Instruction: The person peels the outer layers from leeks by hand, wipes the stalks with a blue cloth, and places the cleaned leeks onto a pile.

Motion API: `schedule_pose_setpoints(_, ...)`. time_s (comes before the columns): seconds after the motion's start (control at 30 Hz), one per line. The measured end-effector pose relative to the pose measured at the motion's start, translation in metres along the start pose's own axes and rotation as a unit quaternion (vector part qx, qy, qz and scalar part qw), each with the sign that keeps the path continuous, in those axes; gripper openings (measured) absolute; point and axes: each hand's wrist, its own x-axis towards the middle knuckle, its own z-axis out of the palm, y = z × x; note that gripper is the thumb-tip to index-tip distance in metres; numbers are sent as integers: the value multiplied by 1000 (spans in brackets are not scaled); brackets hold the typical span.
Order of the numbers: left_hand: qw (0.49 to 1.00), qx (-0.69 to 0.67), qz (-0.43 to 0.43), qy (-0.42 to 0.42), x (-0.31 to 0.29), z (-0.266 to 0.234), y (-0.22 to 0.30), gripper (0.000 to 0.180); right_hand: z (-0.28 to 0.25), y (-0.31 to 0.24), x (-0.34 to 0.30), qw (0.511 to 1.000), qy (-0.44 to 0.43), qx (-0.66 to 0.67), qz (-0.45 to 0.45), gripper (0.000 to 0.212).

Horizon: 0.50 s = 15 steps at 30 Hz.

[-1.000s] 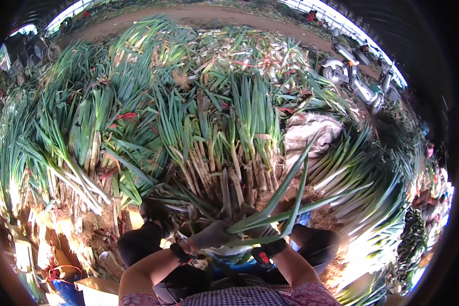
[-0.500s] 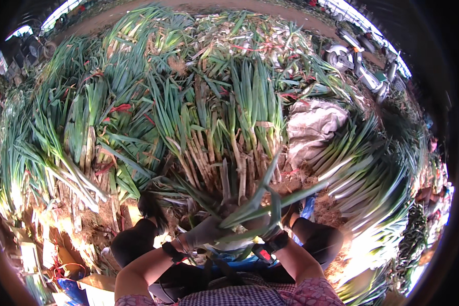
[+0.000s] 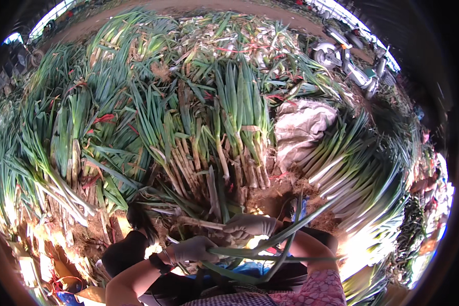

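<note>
Nearest, my gloved left hand (image 3: 193,250) is closed round green leaves (image 3: 275,240) that stretch across my right forearm (image 3: 311,250). Just beyond, my gloved right hand (image 3: 247,225) grips a pale stalk (image 3: 201,222) pointing left; whether the two belong together I cannot tell. Farther out are massed leeks (image 3: 239,107), a crumpled sack (image 3: 303,130) to their right, then fanned leeks (image 3: 341,168); a scooter (image 3: 356,75) lies beyond, upper right.

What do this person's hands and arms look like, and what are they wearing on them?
The left hand and right hand wear grey gloves. A black wristband circles the left wrist. The right sleeve is pink with a pale floral pattern and leaves the forearm bare.
</note>
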Motion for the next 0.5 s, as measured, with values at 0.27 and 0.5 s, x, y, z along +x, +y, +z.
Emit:
schedule_pose_setpoints(0.27, 978, -92, 81, 167, 12, 15, 5, 53, -143, 95, -16, 671, 466, -566, -111, 30)
schedule_pose_setpoints(0.5, 957, 77, -12, 281, 38, 32, -56, 62, -34, 11, 81, 616, 542, -467, -330, 42)
